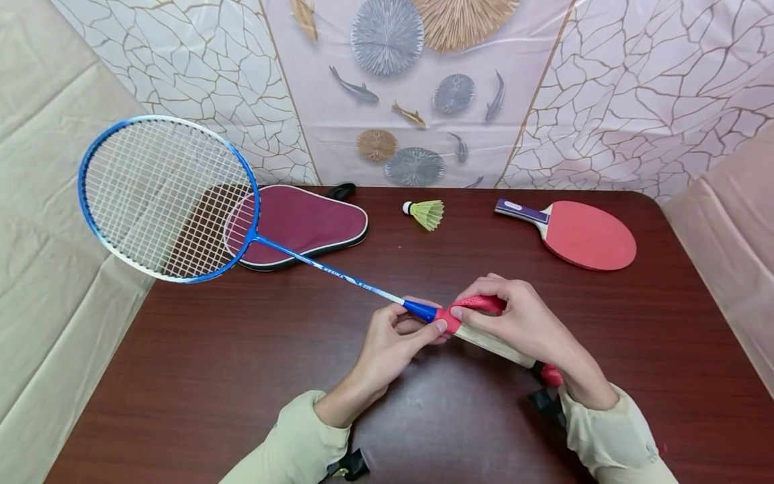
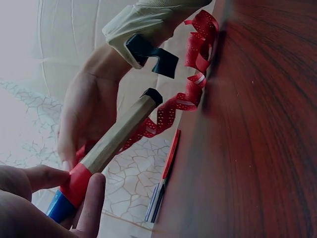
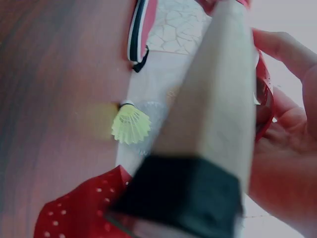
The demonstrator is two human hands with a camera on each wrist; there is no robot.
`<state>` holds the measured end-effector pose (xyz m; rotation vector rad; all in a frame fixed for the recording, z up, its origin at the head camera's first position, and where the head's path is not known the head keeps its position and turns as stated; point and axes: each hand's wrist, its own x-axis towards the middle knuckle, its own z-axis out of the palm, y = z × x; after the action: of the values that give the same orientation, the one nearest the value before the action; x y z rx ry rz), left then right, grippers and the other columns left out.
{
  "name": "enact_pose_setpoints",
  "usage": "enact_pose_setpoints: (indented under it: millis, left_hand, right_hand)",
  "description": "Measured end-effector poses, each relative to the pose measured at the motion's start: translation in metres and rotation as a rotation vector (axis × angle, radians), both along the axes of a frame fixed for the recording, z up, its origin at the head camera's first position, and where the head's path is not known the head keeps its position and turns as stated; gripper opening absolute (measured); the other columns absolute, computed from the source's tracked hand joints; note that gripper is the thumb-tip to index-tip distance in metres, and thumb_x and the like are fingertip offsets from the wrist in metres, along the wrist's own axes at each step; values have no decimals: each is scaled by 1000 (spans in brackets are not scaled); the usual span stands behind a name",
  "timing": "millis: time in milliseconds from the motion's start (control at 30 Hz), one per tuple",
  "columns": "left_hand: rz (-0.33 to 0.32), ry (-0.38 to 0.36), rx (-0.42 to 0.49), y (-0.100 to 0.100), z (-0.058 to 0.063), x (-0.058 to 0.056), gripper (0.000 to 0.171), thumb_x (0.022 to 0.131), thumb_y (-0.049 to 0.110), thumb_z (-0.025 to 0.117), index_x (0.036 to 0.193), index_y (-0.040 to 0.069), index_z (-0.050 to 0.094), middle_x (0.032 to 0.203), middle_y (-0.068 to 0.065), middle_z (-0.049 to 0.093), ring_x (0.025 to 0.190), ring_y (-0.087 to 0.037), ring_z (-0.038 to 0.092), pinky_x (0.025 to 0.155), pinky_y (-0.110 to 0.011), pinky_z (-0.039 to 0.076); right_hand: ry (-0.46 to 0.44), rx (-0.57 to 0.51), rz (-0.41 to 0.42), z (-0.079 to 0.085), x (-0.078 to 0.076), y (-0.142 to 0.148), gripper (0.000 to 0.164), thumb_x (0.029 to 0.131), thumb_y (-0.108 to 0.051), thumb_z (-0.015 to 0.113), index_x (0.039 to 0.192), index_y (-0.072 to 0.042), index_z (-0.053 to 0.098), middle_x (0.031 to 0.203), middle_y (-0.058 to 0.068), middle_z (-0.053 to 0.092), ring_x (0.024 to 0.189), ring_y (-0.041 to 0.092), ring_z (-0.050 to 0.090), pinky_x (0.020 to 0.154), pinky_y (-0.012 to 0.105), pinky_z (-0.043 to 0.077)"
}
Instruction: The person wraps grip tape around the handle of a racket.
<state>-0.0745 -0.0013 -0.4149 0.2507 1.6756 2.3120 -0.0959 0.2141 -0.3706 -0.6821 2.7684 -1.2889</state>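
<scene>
A blue and white badminton racket (image 1: 329, 270) is held above the table, its strung head to the left. My left hand (image 1: 390, 346) pinches it where the blue cone (image 1: 420, 310) meets the handle. Red perforated grip tape (image 1: 485, 304) covers the top of the handle, and my right hand (image 1: 525, 324) pinches its loose part between thumb and fingers. Below the wrap, the wooden handle (image 2: 119, 134) is bare down to its black end cap (image 2: 154, 95). In the left wrist view, a long curly tail of tape (image 2: 167, 115) trails beyond the right hand.
A maroon racket cover (image 1: 302, 218) lies at the back left, partly behind the racket strings. Further right are a yellow shuttlecock (image 1: 426, 214) and a red table tennis bat (image 1: 592, 235). Patterned cloth (image 1: 393, 107) hangs behind the dark wooden table (image 1: 211, 376).
</scene>
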Motion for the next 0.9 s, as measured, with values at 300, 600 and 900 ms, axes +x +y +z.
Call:
enact_pose_setpoints:
  millis: [300,600,900]
  left_hand:
    - [-28,-19,-11,1,-1,0,28,89,1,71,114,-6,62,100,-21,70,90,-40,69,83,-49,54]
    - [-18,45,-177,2,-1,3,43,90,-3,66,130,-4,50,111,-17,65,98,-26,68,86,-34,55]
    - [106,160,-280,2,-4,5,64,84,-9,71,141,7,46,101,-17,67,87,-31,70,79,-28,56]
  right_hand:
    - [-73,1,15,-7,-3,1,13,86,-24,78,97,-30,74,88,-14,67,79,12,56,65,25,46]
    - [-102,36,53,-7,-4,-2,15,83,-30,80,98,-28,77,85,-14,67,79,14,54,62,27,47]
    - [-86,35,40,-8,-2,-7,18,79,-37,83,94,-31,74,83,-15,65,78,11,57,61,26,49]
